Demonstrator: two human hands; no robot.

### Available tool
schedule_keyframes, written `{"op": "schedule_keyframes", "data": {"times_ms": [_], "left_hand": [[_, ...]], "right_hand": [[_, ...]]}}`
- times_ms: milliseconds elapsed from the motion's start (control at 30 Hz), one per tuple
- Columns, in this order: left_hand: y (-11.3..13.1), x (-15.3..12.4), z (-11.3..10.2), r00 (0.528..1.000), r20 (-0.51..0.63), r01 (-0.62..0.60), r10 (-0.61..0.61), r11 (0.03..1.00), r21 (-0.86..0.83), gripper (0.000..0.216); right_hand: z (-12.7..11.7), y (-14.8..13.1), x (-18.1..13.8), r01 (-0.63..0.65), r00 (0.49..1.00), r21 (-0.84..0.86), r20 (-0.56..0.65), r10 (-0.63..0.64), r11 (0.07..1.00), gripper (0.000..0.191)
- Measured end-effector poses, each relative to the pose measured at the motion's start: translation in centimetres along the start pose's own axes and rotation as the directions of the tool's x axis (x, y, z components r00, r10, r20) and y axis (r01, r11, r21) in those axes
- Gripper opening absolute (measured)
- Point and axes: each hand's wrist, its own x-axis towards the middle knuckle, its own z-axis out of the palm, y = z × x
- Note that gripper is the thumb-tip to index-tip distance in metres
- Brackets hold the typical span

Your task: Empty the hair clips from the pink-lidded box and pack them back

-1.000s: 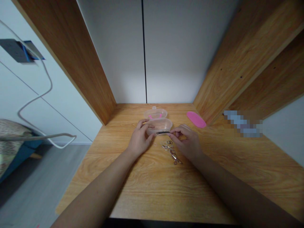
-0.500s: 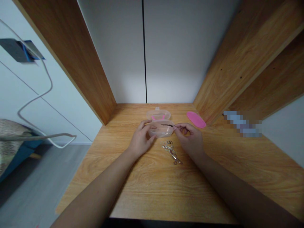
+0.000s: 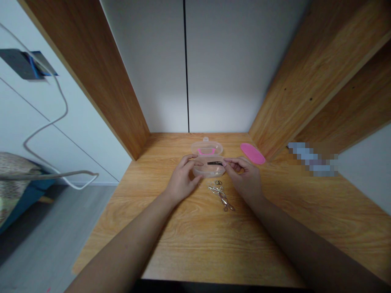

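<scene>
A small clear plastic case [image 3: 210, 171] stands open on the wooden desk [image 3: 195, 244], its lid [image 3: 207, 147] tipped back with a pink insert. My left hand [image 3: 182, 180] grips the case's left end with curled fingers. My right hand [image 3: 244, 179] pinches the end of a thin dark metal tool [image 3: 215, 163], which lies across the inside of the case. Small silver scissors and other metal tools [image 3: 220, 193] lie on the desk just in front of the case, between my hands.
A pink oval piece [image 3: 252, 153] lies at the back right by the wooden side panel. Wooden panels wall the desk on both sides, with a white wall behind. A cable [image 3: 51, 122] hangs off to the left.
My right hand carried the dark tool from in front of the case up over it and lowered it inside. The case shifted slightly right. My left hand stayed on the case.
</scene>
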Motion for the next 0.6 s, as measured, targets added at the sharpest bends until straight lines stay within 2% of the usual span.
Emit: {"op": "schedule_keyframes", "data": {"times_ms": [167,333,467,600], "left_hand": [[-0.1,0.0,0.1,1.0,-0.005,-0.002,0.002,1.0,-0.005,0.037],[-0.1,0.0,0.1,1.0,-0.003,-0.004,0.004,1.0,0.002,0.038],[0.0,0.0,0.1,1.0,-0.009,-0.006,0.006,1.0,0.004,0.038],[0.0,0.1,0.2,1.0,-0.02,0.002,-0.002,1.0,0.005,0.039]], "right_hand": [[0.1,0.0,0.0,-0.026,1.0,0.009,0.005,0.026,1.0,0.017],[0.0,-0.1,0.0,0.0,1.0,0.001,0.024,-0.001,1.0,0.014],[-0.2,-0.5,-0.2,0.1,0.992,0.009,0.078,-0.1,0.995,0.01],[-0.4,-1.2,-0.5,0.201,0.963,0.05,0.174,-0.206,0.978,0.01]]}}
